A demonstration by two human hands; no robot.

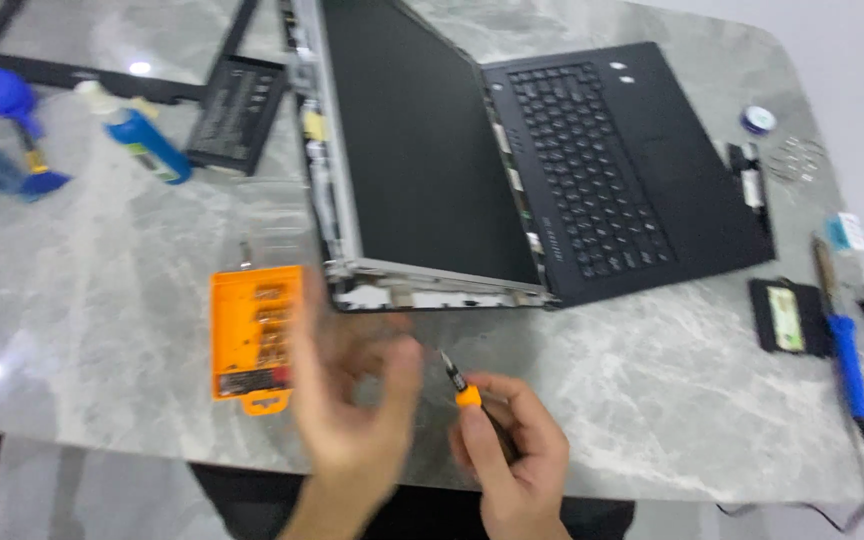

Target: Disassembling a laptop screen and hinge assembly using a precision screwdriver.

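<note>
Bright overhead glare on marble; motion-blurred throughout.

Item count, with positions given by clock face from the table centre:

- Laptops: one, opened flat (512, 160), at 12 o'clock.
- Detached screen bezels: one (72, 70), at 10 o'clock.
- Battery packs: one (237, 115), at 11 o'clock.
- Blue bottles: one (147, 145), at 10 o'clock.
- Blue air blowers: one (7, 100), at 9 o'clock.
- Orange bit cases: one (252, 335), at 7 o'clock.
- Screwdrivers: one (467, 395), at 6 o'clock.
- Soldering irons with blue handle: one (847, 355), at 4 o'clock.
- Small black modules: one (787, 315), at 4 o'clock.
- Round tins: one (757, 120), at 2 o'clock.
- Loose screws (797, 160) at 2 o'clock: several, too blurred to count.
- Hands: two, left hand (352, 400) and right hand (512, 450).
</note>
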